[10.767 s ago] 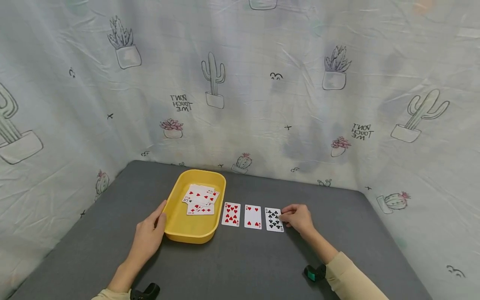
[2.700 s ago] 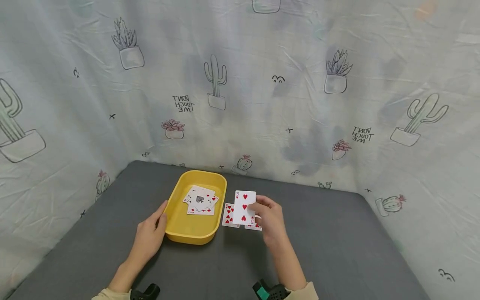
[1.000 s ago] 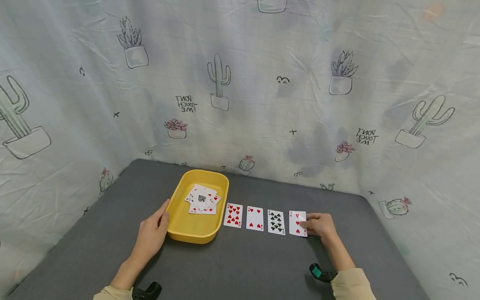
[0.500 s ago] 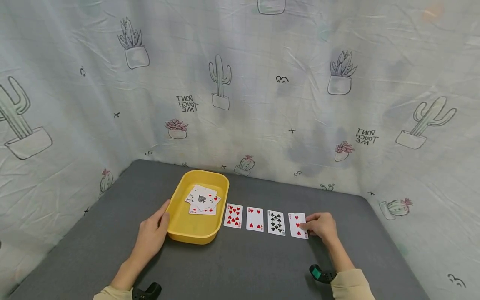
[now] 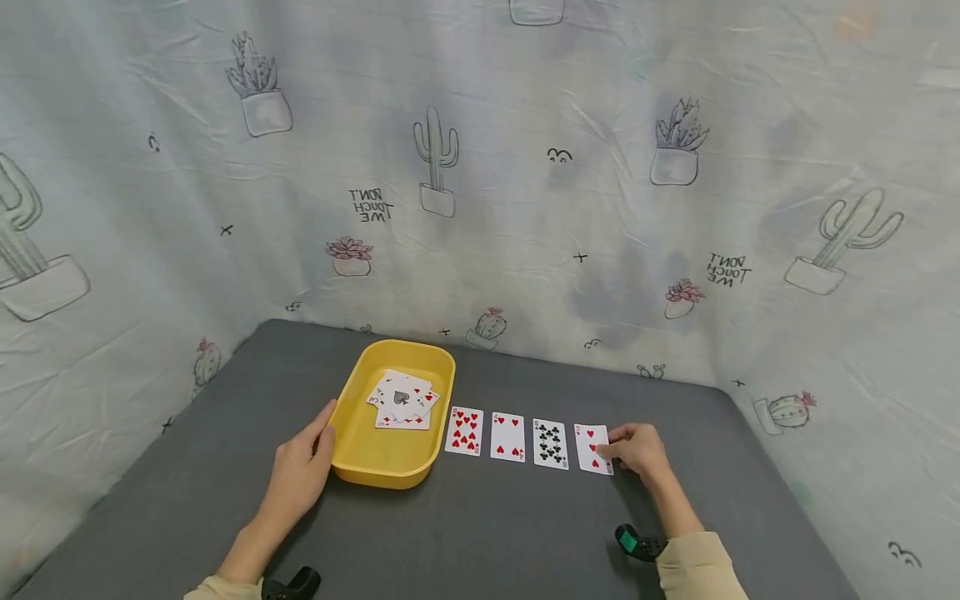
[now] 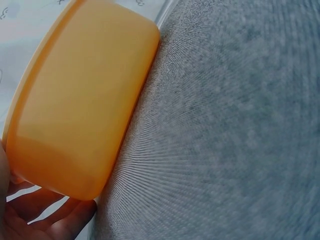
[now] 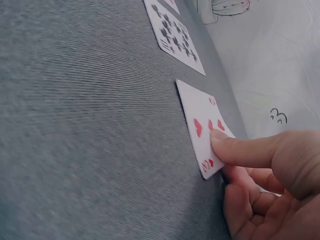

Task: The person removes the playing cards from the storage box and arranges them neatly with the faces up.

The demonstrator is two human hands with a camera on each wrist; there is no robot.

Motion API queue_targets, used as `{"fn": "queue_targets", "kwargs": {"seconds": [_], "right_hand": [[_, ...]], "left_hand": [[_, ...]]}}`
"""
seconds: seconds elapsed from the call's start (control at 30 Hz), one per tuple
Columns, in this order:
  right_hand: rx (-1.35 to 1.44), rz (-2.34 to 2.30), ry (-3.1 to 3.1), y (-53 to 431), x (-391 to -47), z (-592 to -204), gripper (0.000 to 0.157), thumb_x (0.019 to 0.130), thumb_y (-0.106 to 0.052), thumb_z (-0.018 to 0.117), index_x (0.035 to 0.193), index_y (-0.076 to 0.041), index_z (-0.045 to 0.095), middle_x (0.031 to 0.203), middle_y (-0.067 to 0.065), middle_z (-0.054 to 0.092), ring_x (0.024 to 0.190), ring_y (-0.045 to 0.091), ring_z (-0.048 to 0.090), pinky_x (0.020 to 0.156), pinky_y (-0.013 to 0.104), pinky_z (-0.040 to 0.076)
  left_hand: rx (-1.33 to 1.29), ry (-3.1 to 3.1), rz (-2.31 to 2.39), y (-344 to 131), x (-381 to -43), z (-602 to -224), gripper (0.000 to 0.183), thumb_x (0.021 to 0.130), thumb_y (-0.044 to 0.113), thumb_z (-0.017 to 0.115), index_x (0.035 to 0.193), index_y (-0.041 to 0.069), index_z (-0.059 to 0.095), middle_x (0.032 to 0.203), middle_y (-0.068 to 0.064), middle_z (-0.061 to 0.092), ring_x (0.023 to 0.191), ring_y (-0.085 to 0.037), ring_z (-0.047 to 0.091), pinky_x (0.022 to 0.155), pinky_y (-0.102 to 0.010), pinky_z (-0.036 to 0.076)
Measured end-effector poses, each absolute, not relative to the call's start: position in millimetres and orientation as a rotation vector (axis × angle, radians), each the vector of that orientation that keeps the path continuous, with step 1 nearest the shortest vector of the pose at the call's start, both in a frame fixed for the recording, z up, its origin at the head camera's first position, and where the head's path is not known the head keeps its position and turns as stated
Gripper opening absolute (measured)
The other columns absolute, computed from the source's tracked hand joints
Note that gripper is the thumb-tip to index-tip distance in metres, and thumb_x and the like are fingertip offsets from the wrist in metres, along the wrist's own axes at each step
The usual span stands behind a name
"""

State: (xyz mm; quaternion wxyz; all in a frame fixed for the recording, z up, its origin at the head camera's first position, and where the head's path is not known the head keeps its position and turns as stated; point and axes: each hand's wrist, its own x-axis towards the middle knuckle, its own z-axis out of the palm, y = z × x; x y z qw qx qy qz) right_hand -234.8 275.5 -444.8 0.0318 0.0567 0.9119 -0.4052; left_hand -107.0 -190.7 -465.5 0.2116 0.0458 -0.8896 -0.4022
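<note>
Three of hearts (image 5: 587, 457): right of yellow tray (image 5: 378, 454), long axis near-to-far — right hand (image 5: 637, 450) pinches its edge; left hand (image 5: 298, 471), fingers extended, touches tray.

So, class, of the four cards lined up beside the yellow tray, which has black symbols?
The clubs card, third from the tray. Its symbols are black; the first hearts card, the four of hearts and the three of hearts show red ones.
</note>
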Motion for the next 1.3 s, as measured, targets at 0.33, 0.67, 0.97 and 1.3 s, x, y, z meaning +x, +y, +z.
{"fn": "queue_targets", "kwargs": {"seconds": [0.33,0.67,0.97,1.3], "right_hand": [[0.168,-1.247,2.752,278,-238,-444,0.027,0.066,-0.008,0.078,0.083,0.005,0.062,0.082,0.011,0.058,0.067,0.019,0.054,0.054,0.030,0.048],[0.173,-1.246,2.757,284,-243,-452,0.028,0.064,-0.013,0.081,0.080,0.002,0.062,0.084,0.011,0.057,0.068,0.019,0.053,0.053,0.029,0.047],[0.151,-1.251,2.748,283,-237,-450,0.023,0.066,-0.014,0.079,0.079,-0.001,0.065,0.081,0.007,0.059,0.068,0.018,0.051,0.052,0.027,0.043],[0.194,-1.323,2.718,280,-232,-446,0.033,0.064,-0.016,0.080,0.089,0.000,0.067,0.084,0.011,0.058,0.071,0.020,0.051,0.055,0.028,0.043]], "left_hand": [[0.138,-2.470,-1.136,-189,-106,-463,0.043,0.097,0.033,0.037,0.139,0.025,0.033,0.133,-0.009,0.042,0.118,-0.026,0.040,0.088,-0.049,0.037],[0.131,-2.465,-1.137,-187,-106,-462,0.043,0.097,0.032,0.037,0.139,0.023,0.033,0.133,-0.010,0.042,0.114,-0.025,0.044,0.085,-0.047,0.040],[0.141,-2.471,-1.110,-187,-102,-465,0.043,0.097,0.033,0.035,0.139,0.023,0.032,0.128,-0.011,0.047,0.087,-0.024,0.056,0.072,-0.038,0.043],[0.109,-2.460,-1.103,-189,-105,-465,0.043,0.097,0.027,0.037,0.139,0.022,0.033,0.130,-0.013,0.044,0.093,-0.027,0.055,0.077,-0.041,0.042]]}}
